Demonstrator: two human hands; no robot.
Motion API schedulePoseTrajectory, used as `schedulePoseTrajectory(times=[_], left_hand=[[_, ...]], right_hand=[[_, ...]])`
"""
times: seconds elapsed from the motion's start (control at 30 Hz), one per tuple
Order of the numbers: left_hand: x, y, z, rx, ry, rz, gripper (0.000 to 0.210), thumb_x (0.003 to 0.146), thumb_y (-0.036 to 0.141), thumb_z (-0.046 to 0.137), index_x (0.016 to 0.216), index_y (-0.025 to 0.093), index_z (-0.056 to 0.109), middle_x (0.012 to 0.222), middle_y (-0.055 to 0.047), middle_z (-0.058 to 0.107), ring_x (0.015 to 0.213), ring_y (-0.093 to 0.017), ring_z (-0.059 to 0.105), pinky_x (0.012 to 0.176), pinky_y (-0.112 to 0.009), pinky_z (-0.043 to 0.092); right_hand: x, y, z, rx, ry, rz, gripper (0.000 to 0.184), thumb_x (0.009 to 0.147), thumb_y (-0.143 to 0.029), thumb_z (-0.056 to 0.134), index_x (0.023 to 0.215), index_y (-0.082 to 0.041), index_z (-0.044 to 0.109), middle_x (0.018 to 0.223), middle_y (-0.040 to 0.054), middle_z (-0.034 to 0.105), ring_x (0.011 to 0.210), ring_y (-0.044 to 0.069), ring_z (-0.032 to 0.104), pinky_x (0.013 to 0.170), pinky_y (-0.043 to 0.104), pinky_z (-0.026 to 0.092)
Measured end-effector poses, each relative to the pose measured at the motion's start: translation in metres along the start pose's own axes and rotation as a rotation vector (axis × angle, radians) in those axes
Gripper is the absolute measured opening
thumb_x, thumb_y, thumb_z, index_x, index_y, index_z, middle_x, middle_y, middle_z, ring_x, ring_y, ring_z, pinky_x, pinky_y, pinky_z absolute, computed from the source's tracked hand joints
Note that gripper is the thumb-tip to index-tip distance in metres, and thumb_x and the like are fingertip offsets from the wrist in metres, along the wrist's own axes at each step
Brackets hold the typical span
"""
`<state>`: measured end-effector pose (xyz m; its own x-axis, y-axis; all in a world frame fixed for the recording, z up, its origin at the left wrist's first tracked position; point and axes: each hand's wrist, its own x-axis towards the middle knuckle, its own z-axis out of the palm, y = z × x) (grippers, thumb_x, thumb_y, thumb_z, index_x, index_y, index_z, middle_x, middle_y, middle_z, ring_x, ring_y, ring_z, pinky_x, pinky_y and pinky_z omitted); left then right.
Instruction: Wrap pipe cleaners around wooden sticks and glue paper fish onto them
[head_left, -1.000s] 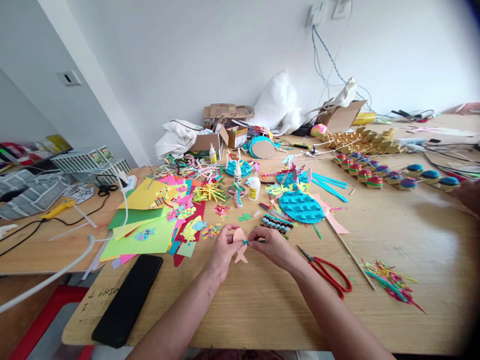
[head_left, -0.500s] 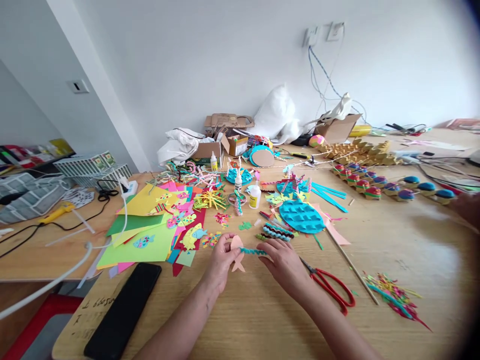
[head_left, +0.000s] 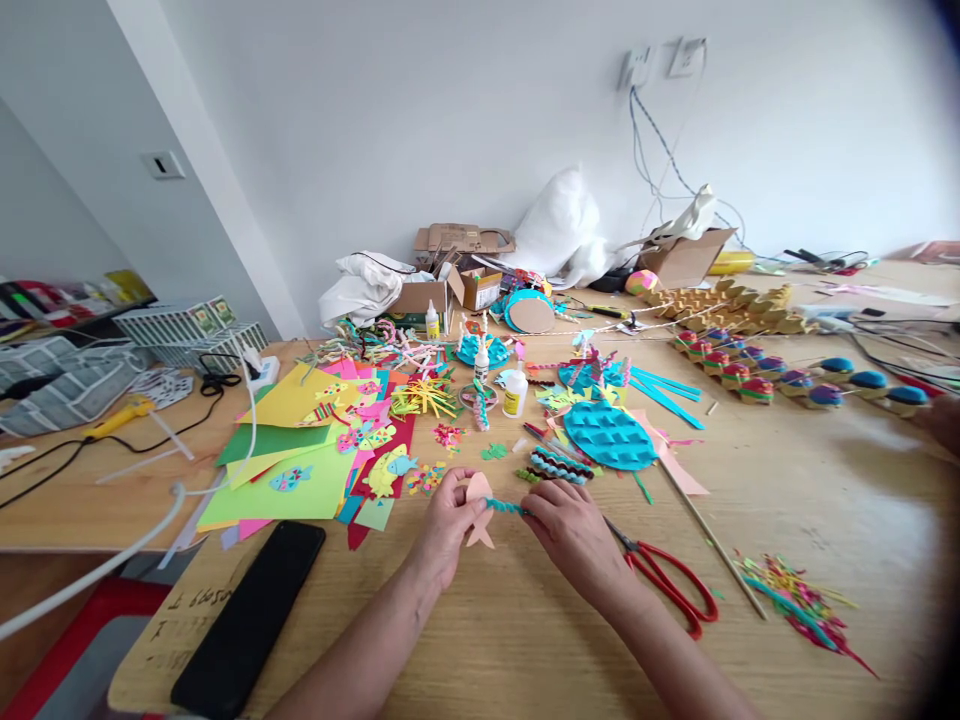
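Observation:
Near the middle of the table, my left hand [head_left: 448,525] pinches a pink paper fish [head_left: 478,492], its forked tail pointing toward me. A teal twisted pipe cleaner [head_left: 504,507] runs from the fish to my right hand [head_left: 568,530], whose fingers are closed on its other end. Whether the pipe cleaner is fixed to the paper is hidden by my left fingers. Just right of my right wrist lie red-handled scissors [head_left: 671,580]. Several twisted pipe cleaners [head_left: 559,465] lie beyond my right hand.
Coloured paper sheets [head_left: 277,455] and a black phone [head_left: 251,615] lie to the left. A glue bottle [head_left: 515,392] stands behind my hands, near a blue scalloped disc [head_left: 609,436]. A wooden stick [head_left: 712,530] and paper shreds [head_left: 806,600] are at the right. Another person's hand [head_left: 943,422] shows at the right edge.
The view has shifted slightly, so the scene sits a little further right. Both hands keep their hold; less of the pipe cleaner shows between them.

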<state>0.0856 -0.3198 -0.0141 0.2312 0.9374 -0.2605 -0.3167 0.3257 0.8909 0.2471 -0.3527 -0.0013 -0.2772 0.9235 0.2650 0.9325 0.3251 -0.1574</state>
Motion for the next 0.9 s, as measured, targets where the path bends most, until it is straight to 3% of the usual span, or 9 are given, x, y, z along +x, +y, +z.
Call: schedulePoseTrajectory(times=[0.9], left_hand=[[-0.0006, -0.0023, -0.0005, 0.006, -0.045, 0.023, 0.038, 0.058, 0.019, 0.064, 0.092, 0.017, 0.048, 0.067, 0.002, 0.056, 0.061, -0.009, 0.049, 0.061, -0.021, 0.039]], right_hand=[[-0.0042, -0.0007, 0.0095, 0.067, 0.02, -0.018, 0.01, 0.08, -0.023, 0.051, 0.082, -0.022, 0.061, 0.08, 0.0034, 0.06, 0.081, 0.019, 0.053, 0.07, 0.03, 0.037]])
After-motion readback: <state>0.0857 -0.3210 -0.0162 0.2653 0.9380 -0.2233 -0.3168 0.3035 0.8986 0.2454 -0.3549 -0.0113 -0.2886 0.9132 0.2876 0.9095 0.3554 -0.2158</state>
